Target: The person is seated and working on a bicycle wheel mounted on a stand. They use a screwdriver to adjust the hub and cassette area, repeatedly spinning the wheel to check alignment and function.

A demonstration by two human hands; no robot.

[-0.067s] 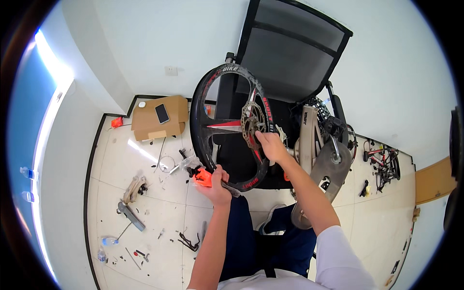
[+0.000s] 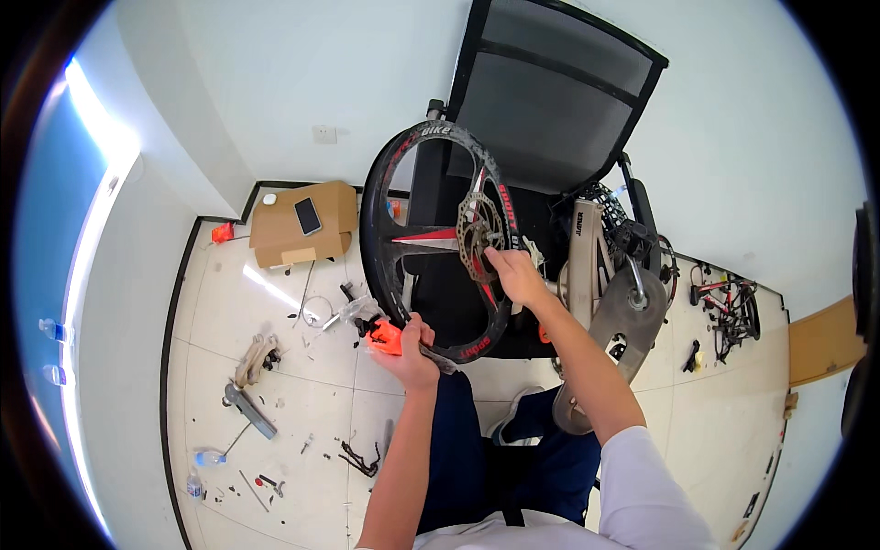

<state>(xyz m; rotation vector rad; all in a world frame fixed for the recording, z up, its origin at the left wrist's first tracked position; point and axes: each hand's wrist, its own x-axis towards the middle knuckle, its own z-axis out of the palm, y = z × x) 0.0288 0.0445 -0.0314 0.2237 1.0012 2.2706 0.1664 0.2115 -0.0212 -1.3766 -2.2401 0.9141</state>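
Note:
A black wheel with red-and-silver spokes [image 2: 422,236] stands tilted over the seat of a black mesh office chair [image 2: 559,92]. My left hand [image 2: 411,353] is closed on the wheel's lower left rim, beside an orange object with clear plastic [image 2: 380,335]. My right hand [image 2: 513,275] is closed at the wheel's hub, its thumb by the metal disc rotor [image 2: 477,220] and axle; its fingertips are partly hidden. Right of it, a silver frame part [image 2: 582,257] and a grey plate with a crank [image 2: 610,339] lean on the chair.
Cardboard [image 2: 280,238] with a phone [image 2: 307,214] lies by the wall. Floor at left holds a jointed metal part [image 2: 247,412], bottles [image 2: 209,456], rods and several small parts. A folded red-and-black bike frame [image 2: 733,307] is at right. My legs [image 2: 458,440] are below.

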